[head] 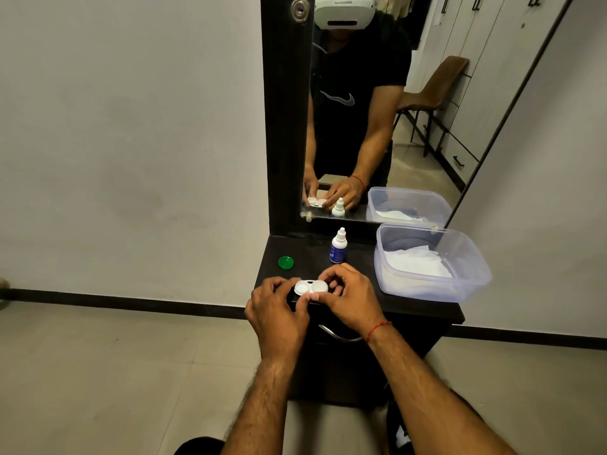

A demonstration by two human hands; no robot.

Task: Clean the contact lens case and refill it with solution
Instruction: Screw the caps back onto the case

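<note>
A white contact lens case (310, 287) with two round wells sits between my hands over the front of the dark dresser top (423, 307). My left hand (276, 307) pinches its left end. My right hand (345, 295) grips its right side, thumb along the near edge. The left well looks uncovered; a cap on the right well cannot be made out. A green cap (285, 262) lies on the dresser top, far left. A small solution bottle (338, 246) with a blue label and white nozzle stands upright behind the case.
A clear plastic tub (476, 257) holding white tissue sits on the right of the dresser top. A mirror (377, 126) rises behind it and reflects me and a chair. A drawer handle (338, 336) is below my hands. Pale walls and tiled floor surround the dresser.
</note>
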